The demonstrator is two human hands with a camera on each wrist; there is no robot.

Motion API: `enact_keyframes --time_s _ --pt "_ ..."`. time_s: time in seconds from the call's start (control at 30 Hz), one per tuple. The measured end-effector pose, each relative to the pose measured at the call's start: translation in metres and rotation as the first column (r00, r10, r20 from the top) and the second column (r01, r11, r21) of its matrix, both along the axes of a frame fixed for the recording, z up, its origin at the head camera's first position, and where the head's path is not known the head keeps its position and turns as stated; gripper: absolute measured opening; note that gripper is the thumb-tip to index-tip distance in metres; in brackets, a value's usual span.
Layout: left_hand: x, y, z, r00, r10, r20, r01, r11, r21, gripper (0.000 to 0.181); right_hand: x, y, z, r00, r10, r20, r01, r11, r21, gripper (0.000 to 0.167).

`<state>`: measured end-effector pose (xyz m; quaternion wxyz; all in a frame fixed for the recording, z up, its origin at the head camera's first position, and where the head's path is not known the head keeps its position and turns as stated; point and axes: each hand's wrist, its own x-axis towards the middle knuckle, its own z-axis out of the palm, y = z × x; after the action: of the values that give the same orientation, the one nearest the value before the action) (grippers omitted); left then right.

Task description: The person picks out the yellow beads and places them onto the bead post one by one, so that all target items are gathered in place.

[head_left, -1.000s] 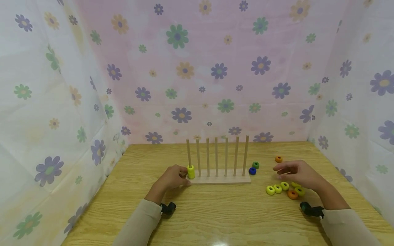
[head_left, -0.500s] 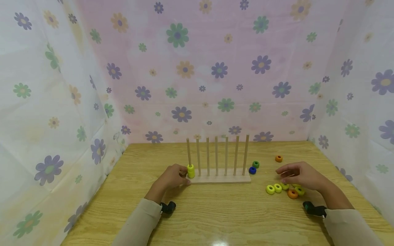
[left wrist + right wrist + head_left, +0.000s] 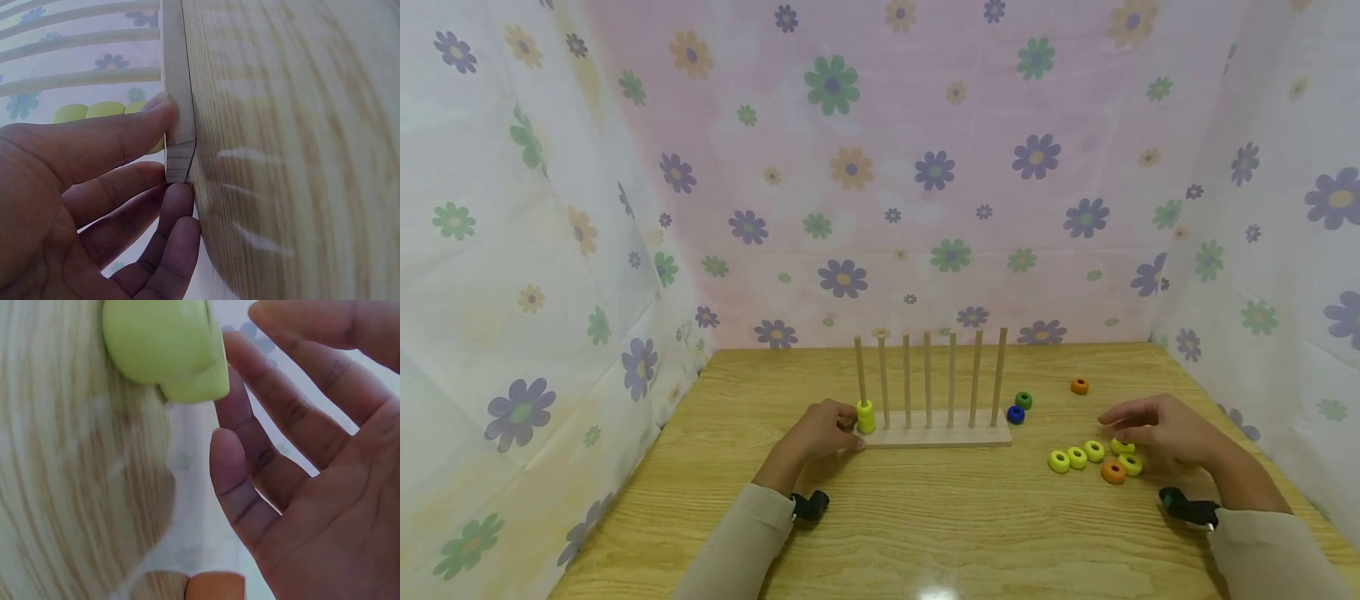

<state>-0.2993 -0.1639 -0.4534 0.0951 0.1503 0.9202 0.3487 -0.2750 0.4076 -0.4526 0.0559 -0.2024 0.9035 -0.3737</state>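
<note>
A wooden peg rack (image 3: 940,432) with several upright pegs stands mid-table. My left hand (image 3: 820,427) grips its left end; in the left wrist view the thumb lies against the base (image 3: 178,94) and the other fingers are round its end. A stack of yellow beads (image 3: 866,418) sits on the leftmost peg beside that hand. My right hand (image 3: 1168,429) hovers by several loose yellow beads (image 3: 1077,457), its fingers loosely bent and holding nothing. In the right wrist view, yellow beads (image 3: 156,340) appear close to the fingertips, though contact cannot be told.
An orange bead (image 3: 1113,472) lies among the yellow ones. Another orange bead (image 3: 1079,386) lies farther back. Green (image 3: 1023,401) and blue (image 3: 1016,415) beads sit together just right of the rack. Flowered cloth walls (image 3: 910,208) enclose the wooden table (image 3: 940,517) at back and sides.
My right hand has shifted to the right, uncovering more of the yellow beads. The left hand and the rack have stayed in place.
</note>
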Motion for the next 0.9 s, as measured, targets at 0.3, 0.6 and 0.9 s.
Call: enact_keyframes --time_s 0.3,0.6,0.9 --pt "-0.001 0.000 -0.001 1.000 0.004 0.005 -0.004 1.000 0.002 0.039 -0.002 0.005 -0.009 1.000 -0.013 0.012 0.013 0.999 0.046 0.029" --pt "-0.001 0.000 0.001 1.000 0.010 0.009 -0.010 1.000 0.002 0.047 -0.003 0.000 -0.010 1.000 0.001 -0.011 -0.001 0.999 0.035 0.030" --pt "0.000 0.000 0.000 1.000 0.018 0.014 -0.018 1.000 -0.003 0.052 -0.005 -0.012 -0.010 0.998 -0.062 0.007 0.061 0.994 0.089 0.035"
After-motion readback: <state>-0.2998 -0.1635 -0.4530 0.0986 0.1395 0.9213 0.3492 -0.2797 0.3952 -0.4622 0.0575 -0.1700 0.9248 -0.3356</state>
